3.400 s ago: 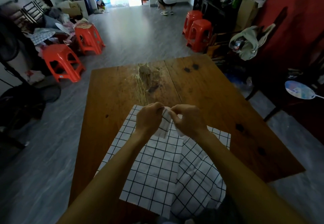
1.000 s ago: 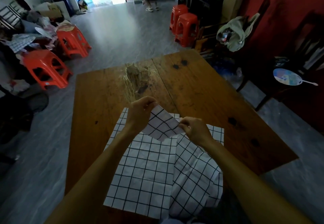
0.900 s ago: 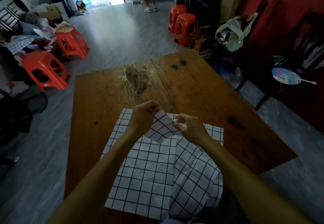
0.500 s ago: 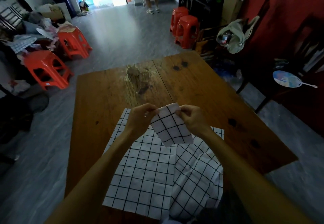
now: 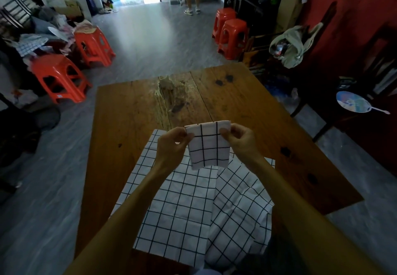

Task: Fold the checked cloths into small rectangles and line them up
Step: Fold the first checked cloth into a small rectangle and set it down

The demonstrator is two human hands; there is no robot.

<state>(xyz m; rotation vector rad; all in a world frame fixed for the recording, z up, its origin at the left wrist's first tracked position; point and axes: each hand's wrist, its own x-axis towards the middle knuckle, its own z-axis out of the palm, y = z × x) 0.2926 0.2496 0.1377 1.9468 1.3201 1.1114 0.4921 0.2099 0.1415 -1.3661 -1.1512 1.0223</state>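
Head view is showing the left hand (image 5: pixel 171 143) and right hand (image 5: pixel 240 139) pinching the folded checked cloth's (image 5: pixel 209 145) top corners at twelve o'clock above the table (image 5: pixel 129 113), likely needing placing next.

One head-worn wide-angle view only, looking forward and steeply down from above and behind the two-handed grip on a folded cloth (image 5: pixel 208 144). Close on both forearms rising from the lower edge toward the grip at centre. Beyond the grip, the counter (image 5: pixel 247 102), then the floor (image 5: pixel 150 36) stretching off to a bright doorway along the top edge.
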